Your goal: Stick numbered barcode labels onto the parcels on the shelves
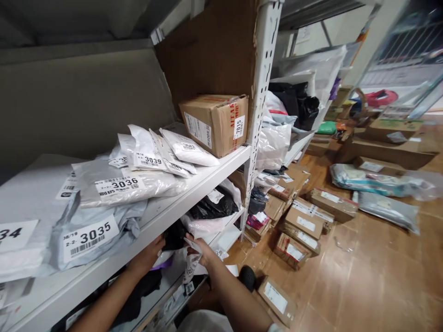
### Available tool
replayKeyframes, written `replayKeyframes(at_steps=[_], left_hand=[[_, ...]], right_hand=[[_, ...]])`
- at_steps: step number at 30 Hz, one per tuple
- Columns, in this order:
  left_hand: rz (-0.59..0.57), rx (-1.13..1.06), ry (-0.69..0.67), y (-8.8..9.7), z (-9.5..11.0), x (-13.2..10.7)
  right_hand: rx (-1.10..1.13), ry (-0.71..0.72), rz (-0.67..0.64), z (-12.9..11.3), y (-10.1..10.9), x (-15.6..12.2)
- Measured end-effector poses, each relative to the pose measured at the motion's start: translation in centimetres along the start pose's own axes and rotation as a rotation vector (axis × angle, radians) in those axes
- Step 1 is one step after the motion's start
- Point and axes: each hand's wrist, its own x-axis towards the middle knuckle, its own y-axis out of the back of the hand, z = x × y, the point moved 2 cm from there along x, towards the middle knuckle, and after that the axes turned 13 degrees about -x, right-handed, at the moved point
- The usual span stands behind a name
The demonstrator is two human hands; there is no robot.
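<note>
Both my hands reach under the upper shelf board (194, 193) into the shelf below. My left hand (150, 253) is partly hidden by the board's edge; it touches a white and purple soft parcel, its fingers out of sight. My right hand (202, 251) has its fingers closed on the top of a white plastic mailer (191, 266) with black print that hangs down. A black bag (211, 207) and a pale pink parcel (202, 226) lie just behind the hands.
On the upper shelf lie grey and white mailers with labels 3035 (90, 236), 3036 (119, 183) and 3039 (150, 161), and a cardboard box (216, 122). A white upright post (258, 115) stands to the right. Several cardboard boxes (304, 221) and bagged parcels (374, 182) lie on the wooden floor.
</note>
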Motion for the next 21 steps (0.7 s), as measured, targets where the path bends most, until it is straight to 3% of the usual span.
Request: replayKeyframes(at_steps=[3, 8, 13, 17, 21], left_hand=[[-0.102, -0.011, -0.073, 0.4, 1.0, -0.1], [-0.233, -0.082, -0.144, 1.1, 2.5, 4.2], [-0.288, -0.141, -0.087, 0.0, 0.1, 7.1], [-0.269, -0.230, -0.109, -0.5, -1.8, 6.4], [-0.225, -0.331, -0.157, -0.2, -2.1, 5.6]], right_hand=[[0.052, -0.014, 0.005, -1.9, 0.3, 0.6], [0.095, -0.006, 0.051, -3.5, 0.5, 0.7], [0.034, -0.050, 0.146, 0.0, -0.6, -1.2], [0.011, -0.077, 0.172, 2.3, -2.2, -2.0], [-0.006, 0.051, 0.285, 2.6, -3.5, -1.3]])
